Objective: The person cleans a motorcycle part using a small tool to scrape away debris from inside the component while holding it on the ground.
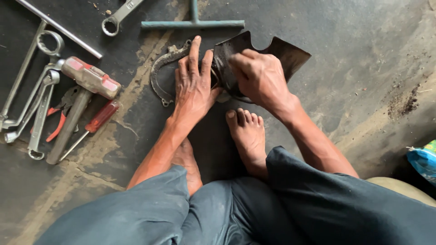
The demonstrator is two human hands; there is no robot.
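My left hand (193,84) lies flat with fingers spread on a curved, rusty metal ring piece (159,68) on the dark floor. My right hand (259,77) grips a dark sheet of gasket-like material (290,52) with notched edges, bent up beside the ring. The two hands touch at the sheet's left edge. My bare feet (247,134) rest on the floor just below the hands.
Left of the hands lie a hammer (84,90), a red-handled screwdriver (97,119), red-handled pliers (61,115) and several spanners (34,95). Another spanner (116,18) and a T-shaped wrench (193,22) lie at the top. A blue bag (424,159) sits at the right edge.
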